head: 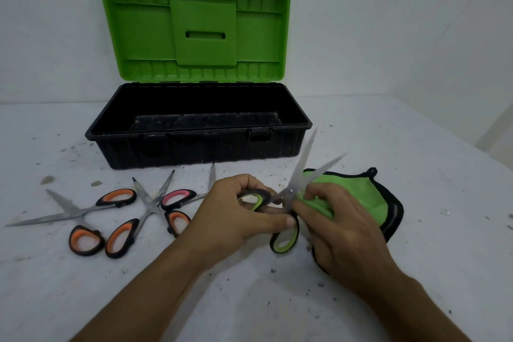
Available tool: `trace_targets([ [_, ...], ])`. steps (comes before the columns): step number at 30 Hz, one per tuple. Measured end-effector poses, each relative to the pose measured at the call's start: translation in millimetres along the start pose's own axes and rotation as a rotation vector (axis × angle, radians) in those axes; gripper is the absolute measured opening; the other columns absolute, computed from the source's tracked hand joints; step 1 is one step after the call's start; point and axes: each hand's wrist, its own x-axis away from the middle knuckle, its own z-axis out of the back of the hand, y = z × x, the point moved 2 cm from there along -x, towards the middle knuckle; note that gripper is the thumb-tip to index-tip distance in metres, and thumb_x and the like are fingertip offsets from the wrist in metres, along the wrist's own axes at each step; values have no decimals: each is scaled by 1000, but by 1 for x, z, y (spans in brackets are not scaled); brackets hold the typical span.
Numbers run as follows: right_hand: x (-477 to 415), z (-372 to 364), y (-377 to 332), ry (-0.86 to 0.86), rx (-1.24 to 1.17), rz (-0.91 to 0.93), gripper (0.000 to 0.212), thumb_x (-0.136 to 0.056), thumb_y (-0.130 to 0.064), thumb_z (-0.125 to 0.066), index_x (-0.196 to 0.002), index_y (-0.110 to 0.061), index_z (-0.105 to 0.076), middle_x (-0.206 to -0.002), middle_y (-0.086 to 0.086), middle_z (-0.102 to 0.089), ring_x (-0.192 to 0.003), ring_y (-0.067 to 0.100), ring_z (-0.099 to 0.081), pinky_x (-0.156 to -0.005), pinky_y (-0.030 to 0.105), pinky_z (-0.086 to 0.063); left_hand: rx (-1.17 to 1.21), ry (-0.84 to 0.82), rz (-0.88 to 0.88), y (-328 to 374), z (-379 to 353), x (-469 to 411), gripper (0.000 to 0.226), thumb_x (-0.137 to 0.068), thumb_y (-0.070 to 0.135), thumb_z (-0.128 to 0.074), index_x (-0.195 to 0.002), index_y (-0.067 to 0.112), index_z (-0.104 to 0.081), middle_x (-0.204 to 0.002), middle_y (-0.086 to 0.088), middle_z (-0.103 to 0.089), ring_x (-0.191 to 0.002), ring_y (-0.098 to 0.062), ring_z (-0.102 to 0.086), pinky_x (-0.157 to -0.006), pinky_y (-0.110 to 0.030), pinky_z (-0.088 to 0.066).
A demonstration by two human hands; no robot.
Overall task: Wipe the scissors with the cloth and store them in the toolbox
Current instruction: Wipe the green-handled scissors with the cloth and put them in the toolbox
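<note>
- Scissors [290, 193] with green handles: blades spread wide, tips pointing up and away, in front of the toolbox [194, 144] and not inside it.
- Left hand [236, 211]: fingers curled round the upper handle loop, thumb laid by the lower one.
- Right hand [341, 228]: pinching a fold of green cloth [361, 191] against the blades near the pivot.
- Toolbox: green lid raised, black tray open.
- Other scissors [150, 207], orange and pink handles: lying spread on the table [249, 300], left of the hands.

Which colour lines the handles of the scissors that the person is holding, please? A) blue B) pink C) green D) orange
C: the scissors gripped by the left hand have green-lined handles, while the right hand holds the cloth at their blades.
</note>
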Motion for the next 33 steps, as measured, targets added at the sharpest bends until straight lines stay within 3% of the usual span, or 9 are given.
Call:
trace_targets([
  [7,3,6,-1,169,-80,-97,27,-97,-8,-49,-111,1,-71,-97,18,-58,-85,27,-56,-61,35,-50,60,56,58,-5,8,-4,34,-60,22,-89,-89,12,-73,-80,-6,-77,-67,-13,-71,-55,-17,-51],
  [11,-1,-4,-8,57,-73,-21,31,-93,-6,-50,-120,-7,-67,-105,15,-53,-88,30,-57,-63,35,-51,33,1,45,-5,1,-2,23,-64,12,-87,-84,9,-76,-82,-10,-76,-67,-10,-70,-64,-19,-57],
  [14,1,-5,-3,4,-45,-8,34,-92,-6,-49,-119,-10,-69,-104,18,-59,-90,31,-59,-66,37,-52,30,-22,70,-5,-1,0,29,-61,15,-89,-86,7,-75,-81,-12,-76,-67,-12,-71,-68,-24,-58],
  [19,1,0,4,100,-48,-116,29,-93,-7,-52,-115,-2,-70,-102,21,-60,-90,30,-60,-65,38,-53,113,-35,148,-8,-1,-2,39,-55,15,-91,-85,0,-71,-70,-1,-72,-65,-11,-68,-70,-26,-60],
  [23,2,-1,0,48,-24,-37,27,-89,-4,-58,-113,-2,-71,-99,20,-61,-86,29,-59,-62,35,-52,110,-66,170,-9,-3,0,46,-54,17,-93,-88,-2,-69,-78,-12,-71,-73,-21,-69,-79,-38,-60],
  [26,1,-1,7,94,-5,-163,27,-90,-7,-59,-114,-4,-71,-101,17,-60,-87,24,-57,-59,35,-52,93,-52,182,-10,-2,-1,48,-49,21,-96,-84,1,-70,-87,-16,-75,-79,-23,-72,-83,-44,-61],
  [30,2,-1,3,99,-11,-134,29,-90,-6,-59,-117,-3,-70,-100,18,-59,-84,26,-57,-58,31,-50,99,-37,176,-11,-3,-1,44,-54,17,-93,-84,-2,-69,-75,-6,-72,-72,-17,-70,-80,-40,-60],
  [33,2,-4,-4,29,36,-64,34,-84,-2,-62,-118,-6,-70,-99,20,-61,-82,28,-59,-59,29,-48,76,-31,147,-11,-1,-1,43,-56,17,-93,-86,-2,-69,-76,-13,-72,-71,-19,-69,-75,-36,-59],
])
